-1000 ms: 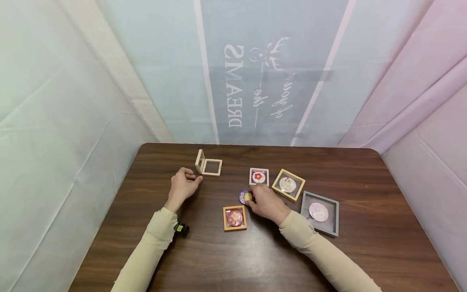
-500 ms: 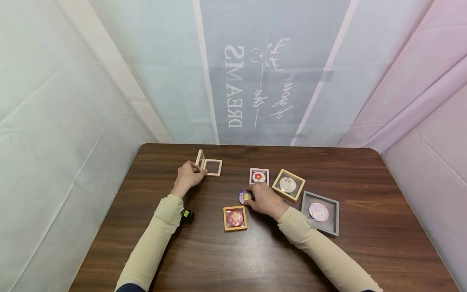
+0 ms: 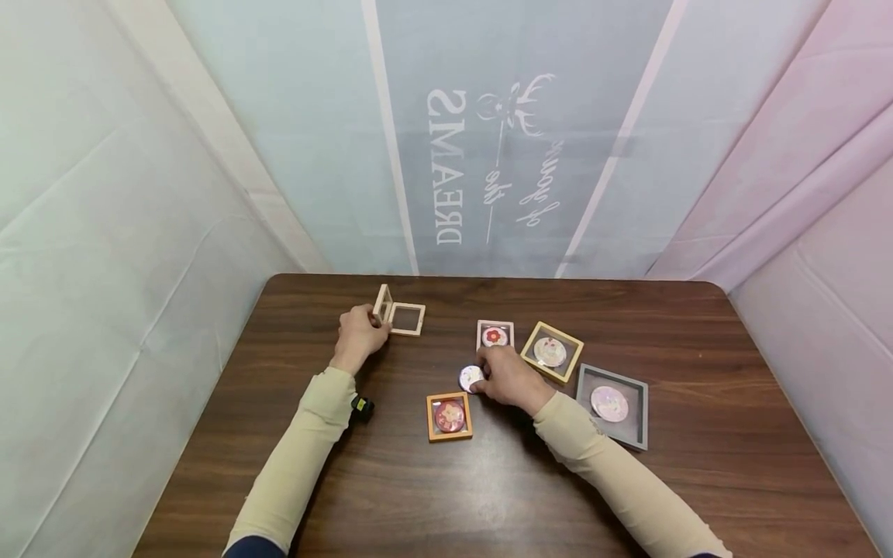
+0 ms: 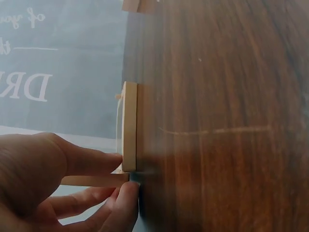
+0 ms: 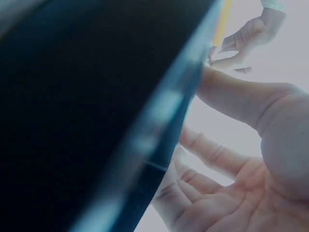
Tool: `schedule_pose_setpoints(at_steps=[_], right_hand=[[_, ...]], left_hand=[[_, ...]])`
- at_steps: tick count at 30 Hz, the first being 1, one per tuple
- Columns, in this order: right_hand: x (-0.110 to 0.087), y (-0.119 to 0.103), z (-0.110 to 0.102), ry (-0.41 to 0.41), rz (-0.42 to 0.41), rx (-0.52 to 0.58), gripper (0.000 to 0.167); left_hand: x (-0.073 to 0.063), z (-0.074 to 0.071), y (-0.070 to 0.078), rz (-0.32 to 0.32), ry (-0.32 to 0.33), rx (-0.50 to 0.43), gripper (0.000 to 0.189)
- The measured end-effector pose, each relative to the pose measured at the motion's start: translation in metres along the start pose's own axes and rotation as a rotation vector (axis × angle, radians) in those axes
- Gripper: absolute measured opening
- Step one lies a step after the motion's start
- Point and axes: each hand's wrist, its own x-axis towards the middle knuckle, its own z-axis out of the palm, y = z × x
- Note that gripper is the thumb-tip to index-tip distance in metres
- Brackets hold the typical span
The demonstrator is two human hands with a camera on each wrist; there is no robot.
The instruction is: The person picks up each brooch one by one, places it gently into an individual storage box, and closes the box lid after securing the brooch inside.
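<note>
On the left of the table, a small cream display frame (image 3: 407, 318) stands unfolded, its base flat and its lid (image 3: 383, 304) upright. My left hand (image 3: 358, 339) pinches that lid near the hinge; in the left wrist view the thumb and fingers (image 4: 126, 200) lie on either side of it. Near the middle, my right hand (image 3: 515, 378) pinches a round badge (image 3: 470, 378) by its right edge, and the badge face looks whitish with glare. The right wrist view shows the right thumb (image 5: 241, 96) and curled fingers at the table edge, with the badge hidden there.
Just behind the right hand sits a pink frame (image 3: 480, 335) with a flower badge. A yellow frame (image 3: 570, 362) and a grey frame (image 3: 633, 434) lie to its right. An orange frame (image 3: 434, 428) with a red badge lies in front, between the arms.
My left hand has moved up and right and taken hold of the upright lid. The badge under my right hand has turned from purple and yellow to whitish; that hand has barely moved.
</note>
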Motion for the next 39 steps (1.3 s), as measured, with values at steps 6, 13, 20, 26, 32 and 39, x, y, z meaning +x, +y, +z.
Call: schedule_pose_setpoints(at_steps=[6,13,20,26,32,39], right_hand=[[0.001,0.003,-0.001,0.007,-0.004,0.032,0.024],[0.000,0.005,-0.006,-0.009,-0.012,0.091,0.012],[0.000,0.010,-0.010,-0.014,-0.041,0.159,0.007],[0.001,0.014,-0.012,-0.025,-0.060,0.198,0.009],[0.005,0.013,-0.018,-0.033,-0.065,0.177,0.012],[0.015,0.008,-0.026,-0.048,-0.120,0.186,0.018]], left_hand=[[-0.002,0.001,-0.001,0.045,0.058,0.014,0.017],[-0.004,0.003,-0.002,0.062,0.075,0.008,0.014],[-0.009,0.006,0.001,0.123,0.047,-0.023,0.010],[-0.014,0.010,0.006,0.156,0.036,-0.005,0.011],[-0.017,0.014,0.010,0.181,0.020,0.001,0.013],[-0.020,0.019,0.013,0.204,-0.004,0.006,0.016]])
